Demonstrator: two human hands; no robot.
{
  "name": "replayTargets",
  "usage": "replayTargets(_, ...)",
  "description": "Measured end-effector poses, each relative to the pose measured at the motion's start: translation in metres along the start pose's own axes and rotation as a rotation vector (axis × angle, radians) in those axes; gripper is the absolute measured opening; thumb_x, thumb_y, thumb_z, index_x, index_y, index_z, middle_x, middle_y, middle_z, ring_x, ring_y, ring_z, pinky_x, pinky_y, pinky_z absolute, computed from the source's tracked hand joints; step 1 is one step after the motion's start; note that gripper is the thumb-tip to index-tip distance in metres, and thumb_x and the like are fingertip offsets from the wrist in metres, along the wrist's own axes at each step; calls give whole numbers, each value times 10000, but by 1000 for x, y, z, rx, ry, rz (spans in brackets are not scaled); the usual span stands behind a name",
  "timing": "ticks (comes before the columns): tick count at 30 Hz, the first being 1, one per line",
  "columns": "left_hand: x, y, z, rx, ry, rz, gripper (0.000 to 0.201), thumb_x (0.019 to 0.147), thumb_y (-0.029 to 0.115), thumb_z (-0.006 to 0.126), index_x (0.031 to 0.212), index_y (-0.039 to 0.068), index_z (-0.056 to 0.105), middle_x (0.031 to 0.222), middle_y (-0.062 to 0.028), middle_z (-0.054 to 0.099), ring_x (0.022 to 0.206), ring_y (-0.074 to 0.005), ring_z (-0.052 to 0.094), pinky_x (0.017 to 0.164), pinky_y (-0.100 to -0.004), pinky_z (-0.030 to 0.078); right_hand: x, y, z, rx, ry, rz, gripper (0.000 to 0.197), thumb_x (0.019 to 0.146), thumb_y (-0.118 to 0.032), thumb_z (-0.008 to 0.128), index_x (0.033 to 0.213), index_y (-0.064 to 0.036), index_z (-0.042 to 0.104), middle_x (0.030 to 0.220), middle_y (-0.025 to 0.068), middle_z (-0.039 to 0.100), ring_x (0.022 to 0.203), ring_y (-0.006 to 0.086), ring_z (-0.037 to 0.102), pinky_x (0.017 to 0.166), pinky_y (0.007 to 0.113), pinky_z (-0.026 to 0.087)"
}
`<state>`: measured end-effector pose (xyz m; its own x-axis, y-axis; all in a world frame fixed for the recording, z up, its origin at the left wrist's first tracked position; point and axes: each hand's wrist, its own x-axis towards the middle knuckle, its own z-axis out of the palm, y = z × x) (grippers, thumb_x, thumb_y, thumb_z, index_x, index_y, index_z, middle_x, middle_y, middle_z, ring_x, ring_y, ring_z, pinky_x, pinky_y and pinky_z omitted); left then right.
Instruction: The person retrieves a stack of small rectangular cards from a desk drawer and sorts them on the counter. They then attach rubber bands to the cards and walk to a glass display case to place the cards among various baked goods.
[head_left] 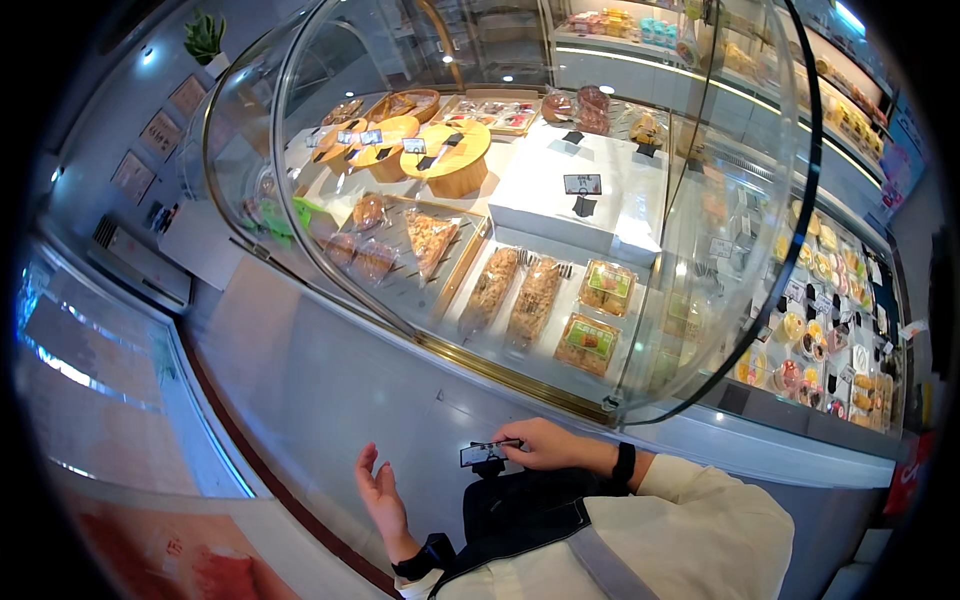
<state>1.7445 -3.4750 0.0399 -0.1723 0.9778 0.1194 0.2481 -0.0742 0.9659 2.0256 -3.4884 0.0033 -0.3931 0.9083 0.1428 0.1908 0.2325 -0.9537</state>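
Note:
My right hand pinches a small price sign with a white face and a black stand, held low in front of my body and apart from the display case. To the left of it my left hand is raised with its fingers apart, touching nothing. Beyond both hands stands the glass display case. Inside, near its front, lie long wrapped breads and clear boxes with green labels. A similar price sign stands on a white raised block.
The curved glass of the case bulges toward me. Inside it, round wooden stands and a tray with wrapped pastries sit at the left. A chilled case with small desserts is at the right. Glass edges the floor at the left.

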Motion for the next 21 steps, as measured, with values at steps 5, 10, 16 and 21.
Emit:
replayTargets(5,93,-19,16,-17,-324,43,388,880,-16,459,1266,25,464,1279,-113,478,1194,-205,451,959,-332,404,35,18,6,-61,210,233,208,841,-121,569,1030,-45,611,850,112,636,741,230,613,652,312,487)
replayTargets(10,185,12,15,102,-565,315,316,871,-7,487,1179,27,547,1174,-129,551,1072,-218,553,885,-326,461,42,-12,12,-310,644,81,156,750,-36,600,903,-43,630,808,102,625,704,259,588,686,341,450)
replayTargets(16,253,8,-2,80,-999,285,231,875,26,505,1079,23,612,977,-114,647,923,-209,630,826,-304,485,-2,-71,33,-563,1306,282,121,782,61,579,828,-51,570,1025,120,549,949,246,516,872,359,395)
replayTargets(21,266,1,13,116,-1223,290,214,892,49,511,1074,17,619,988,-93,670,924,-182,640,808,-293,488,-13,-72,39,-635,1557,315,69,897,-20,528,856,-69,552,1310,114,363,1246,247,351,1044,388,271)
